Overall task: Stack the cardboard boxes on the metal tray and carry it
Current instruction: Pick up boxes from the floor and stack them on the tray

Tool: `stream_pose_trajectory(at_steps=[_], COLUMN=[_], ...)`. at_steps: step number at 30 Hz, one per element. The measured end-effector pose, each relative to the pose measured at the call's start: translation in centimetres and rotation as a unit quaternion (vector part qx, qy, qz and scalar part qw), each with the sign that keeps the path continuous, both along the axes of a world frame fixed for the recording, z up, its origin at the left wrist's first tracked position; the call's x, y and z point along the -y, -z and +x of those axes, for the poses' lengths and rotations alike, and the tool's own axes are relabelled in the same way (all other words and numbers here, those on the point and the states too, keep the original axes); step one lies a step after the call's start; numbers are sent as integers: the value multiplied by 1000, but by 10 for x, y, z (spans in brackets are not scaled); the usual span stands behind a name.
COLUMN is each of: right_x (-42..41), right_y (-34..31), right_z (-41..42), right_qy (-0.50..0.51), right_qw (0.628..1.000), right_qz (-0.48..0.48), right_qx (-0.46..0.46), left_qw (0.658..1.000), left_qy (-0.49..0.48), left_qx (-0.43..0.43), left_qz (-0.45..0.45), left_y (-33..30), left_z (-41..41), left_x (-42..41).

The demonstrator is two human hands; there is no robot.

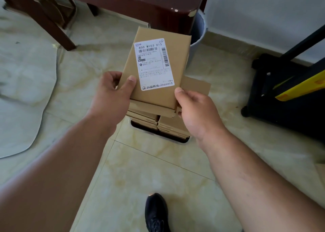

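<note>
**Labelled cardboard box in both hands above the stacked tray**

Item held: a flat cardboard box (154,70), brown, with a white shipping label (153,63) on its upper face showing barcodes and the print "850 W103 015". The box is tilting, its far end pointing toward the dark wooden table (140,4).

Left hand (112,92): it is gripping the box's near-left corner, thumb lying on the top face and fingers curling round the left edge. Its grip is clamped on the box.

Right hand (195,108): it is holding the near-right corner, thumb tip pressing on the top edge just beside the label, fingers tucking underneath. Its grip is likewise clamped on the box.

Below the held box: a stack of cardboard boxes (158,119) is sitting on the metal tray (175,141), which is resting on the tiled floor (140,170). Only the tray's near rim and a dark strip of its inside are showing. Whether the held box is touching the top of the stack cannot be told.

Surroundings: a grey bucket (197,34) is standing beside the table leg; a black and yellow cart (288,94) is standing at right by the white wall (263,8); a black shoe (156,212) is showing at the bottom edge.
</note>
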State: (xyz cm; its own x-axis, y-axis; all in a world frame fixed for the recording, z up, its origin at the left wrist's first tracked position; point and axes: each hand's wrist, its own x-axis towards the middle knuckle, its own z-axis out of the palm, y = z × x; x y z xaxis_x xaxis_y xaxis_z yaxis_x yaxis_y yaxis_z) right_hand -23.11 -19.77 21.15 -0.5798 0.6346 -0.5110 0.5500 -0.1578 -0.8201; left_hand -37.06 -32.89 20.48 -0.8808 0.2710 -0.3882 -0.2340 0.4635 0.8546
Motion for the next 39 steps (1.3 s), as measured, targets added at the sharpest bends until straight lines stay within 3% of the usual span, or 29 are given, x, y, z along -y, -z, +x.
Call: stream_pose_trajectory(at_steps=[10, 39], right_x=[10, 30], right_y=[19, 50], right_z=[-19, -40], right_qy=[-2, -55], right_qw=[999, 997], right_qz=[11, 7], right_qx=[35, 54], left_qw=[999, 999], left_qy=[-9, -9], left_qx=[41, 30], left_qz=[15, -19], left_y=[20, 51], left_z=[-21, -35], left_x=[19, 40])
